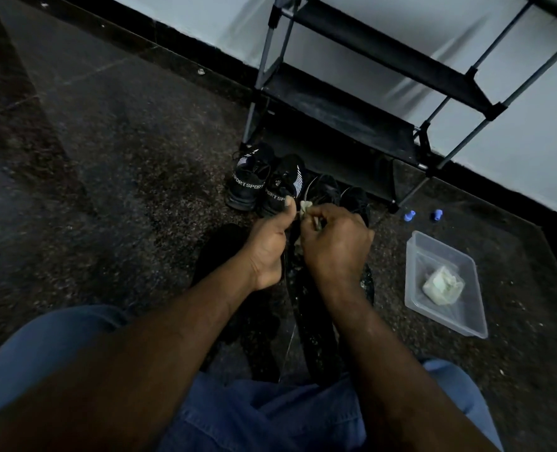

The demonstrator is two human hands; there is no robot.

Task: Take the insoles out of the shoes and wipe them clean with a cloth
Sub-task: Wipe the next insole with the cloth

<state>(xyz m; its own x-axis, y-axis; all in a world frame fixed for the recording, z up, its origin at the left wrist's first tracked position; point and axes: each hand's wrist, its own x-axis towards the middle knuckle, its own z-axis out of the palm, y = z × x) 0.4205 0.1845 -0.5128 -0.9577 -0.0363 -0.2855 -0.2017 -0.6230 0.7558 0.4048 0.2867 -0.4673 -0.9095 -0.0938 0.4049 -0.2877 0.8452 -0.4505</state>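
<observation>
My left hand point(269, 243) grips the upper end of a long black insole point(319, 324), thumb up, holding it above the floor in front of my knees. My right hand point(334, 244) is curled round a small pale cloth point(305, 207) and presses it against the insole's top. A black pair of shoes marked SPORT point(264, 182) stands on the floor just beyond my hands. A second black pair point(339, 192) sits to its right, partly hidden by my right hand. Another dark insole point(218, 252) lies on the floor to the left of my left wrist.
A clear plastic tub point(443, 285) holding a pale wad of cloth point(443, 285) sits on the floor at right. Two small blue caps point(422, 215) lie beyond it. A black metal shoe rack point(368, 93) stands against the white wall. The floor is dark speckled stone.
</observation>
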